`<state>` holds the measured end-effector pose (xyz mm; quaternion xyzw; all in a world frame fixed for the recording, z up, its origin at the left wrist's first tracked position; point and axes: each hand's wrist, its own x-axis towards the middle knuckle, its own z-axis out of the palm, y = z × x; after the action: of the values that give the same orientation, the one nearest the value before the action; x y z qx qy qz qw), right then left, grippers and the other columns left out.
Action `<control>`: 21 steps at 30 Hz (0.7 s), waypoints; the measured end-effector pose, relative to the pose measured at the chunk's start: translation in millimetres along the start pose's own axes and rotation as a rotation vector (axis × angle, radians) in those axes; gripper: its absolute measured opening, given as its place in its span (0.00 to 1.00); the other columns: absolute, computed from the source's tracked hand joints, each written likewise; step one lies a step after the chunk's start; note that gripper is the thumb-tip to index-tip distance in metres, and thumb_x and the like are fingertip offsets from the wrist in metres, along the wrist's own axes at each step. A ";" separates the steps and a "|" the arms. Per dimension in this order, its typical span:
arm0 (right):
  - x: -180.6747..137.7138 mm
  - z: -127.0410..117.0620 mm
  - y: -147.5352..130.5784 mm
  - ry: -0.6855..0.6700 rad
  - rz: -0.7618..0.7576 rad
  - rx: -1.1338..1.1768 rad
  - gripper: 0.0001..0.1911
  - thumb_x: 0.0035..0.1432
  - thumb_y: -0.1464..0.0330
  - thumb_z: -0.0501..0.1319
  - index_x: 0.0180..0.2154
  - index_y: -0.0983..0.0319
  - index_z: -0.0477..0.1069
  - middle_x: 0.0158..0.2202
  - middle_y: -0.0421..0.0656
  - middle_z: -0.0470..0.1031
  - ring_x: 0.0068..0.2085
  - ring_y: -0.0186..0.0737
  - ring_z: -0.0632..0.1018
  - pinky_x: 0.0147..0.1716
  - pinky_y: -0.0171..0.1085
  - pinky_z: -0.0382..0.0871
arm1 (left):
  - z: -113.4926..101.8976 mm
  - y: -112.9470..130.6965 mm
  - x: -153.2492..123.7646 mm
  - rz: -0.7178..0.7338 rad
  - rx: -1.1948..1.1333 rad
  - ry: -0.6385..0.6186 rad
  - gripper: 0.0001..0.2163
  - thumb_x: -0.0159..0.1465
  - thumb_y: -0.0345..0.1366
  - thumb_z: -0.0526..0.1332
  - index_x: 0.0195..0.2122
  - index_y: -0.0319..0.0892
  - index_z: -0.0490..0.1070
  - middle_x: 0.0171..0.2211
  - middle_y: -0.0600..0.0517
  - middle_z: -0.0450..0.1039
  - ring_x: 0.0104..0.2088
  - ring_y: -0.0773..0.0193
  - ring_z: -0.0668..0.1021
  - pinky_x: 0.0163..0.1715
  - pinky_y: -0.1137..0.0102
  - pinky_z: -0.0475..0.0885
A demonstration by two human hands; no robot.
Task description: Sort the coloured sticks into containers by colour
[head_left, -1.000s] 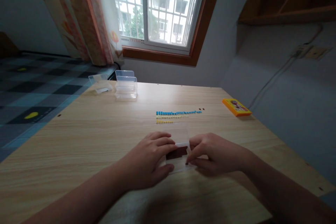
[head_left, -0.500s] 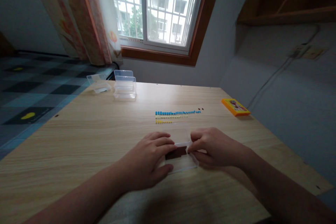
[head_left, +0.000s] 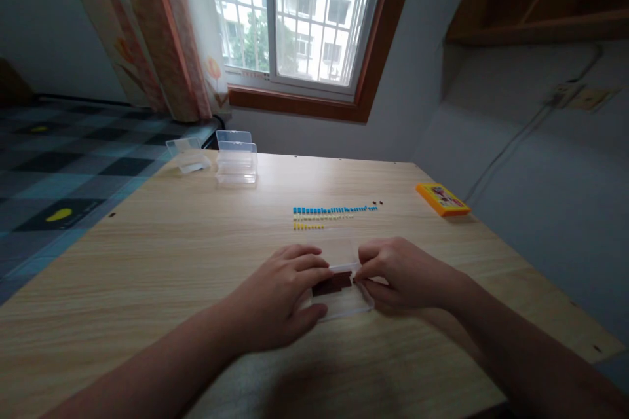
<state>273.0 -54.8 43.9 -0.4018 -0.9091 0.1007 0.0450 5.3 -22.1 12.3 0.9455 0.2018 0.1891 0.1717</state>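
A small clear plastic box [head_left: 344, 298] with dark brown pieces [head_left: 332, 284] inside lies on the wooden table [head_left: 171, 255] in front of me. My left hand [head_left: 278, 294] rests on the box's left side, fingers curled over its edge and thumb underneath. My right hand [head_left: 400, 273] pinches at the box's right rim, fingers pressed together; what they hold, if anything, is too small to see. Beyond the box lie rows of tiny blue beads [head_left: 334, 210] and yellow beads [head_left: 308, 226], with two dark beads [head_left: 377, 202] at the right end.
Two clear plastic boxes [head_left: 236, 160] and an open clear lid [head_left: 187, 156] stand at the table's far left. An orange-yellow card box [head_left: 443, 200] lies at the far right. A window, a curtain and a checked bed surround the table.
My right hand rose from the box's lower right corner to its right rim and pinched there. The box shifted slightly. My left hand stayed put.
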 end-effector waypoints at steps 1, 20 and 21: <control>0.5 0.1 -0.8 -0.002 0.013 0.000 0.12 0.64 0.72 0.59 0.30 0.62 0.80 0.30 0.41 0.74 0.30 0.33 0.70 0.31 0.35 0.57 | -0.2 0.2 0.0 -0.001 0.000 0.003 0.16 0.63 0.36 0.65 0.53 0.44 0.75 0.52 0.47 0.79 0.58 0.46 0.75 0.60 0.50 0.69; -0.2 1.7 2.2 0.045 0.020 -0.024 0.11 0.64 0.72 0.60 0.32 0.61 0.80 0.31 0.42 0.75 0.31 0.35 0.71 0.32 0.36 0.56 | -1.2 1.2 -0.1 -0.007 0.007 0.004 0.16 0.63 0.38 0.65 0.53 0.44 0.76 0.53 0.46 0.79 0.59 0.45 0.75 0.61 0.49 0.68; 0.3 2.1 2.2 0.039 0.021 -0.025 0.12 0.65 0.72 0.60 0.31 0.62 0.80 0.31 0.42 0.75 0.32 0.35 0.71 0.32 0.36 0.56 | -1.1 0.9 0.0 -0.007 0.007 0.003 0.16 0.63 0.38 0.65 0.52 0.44 0.76 0.53 0.46 0.79 0.58 0.45 0.75 0.61 0.49 0.68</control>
<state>274.1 -53.4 41.4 -0.4137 -0.9049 0.0821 0.0567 5.1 -22.7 13.6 0.9450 0.2063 0.1894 0.1688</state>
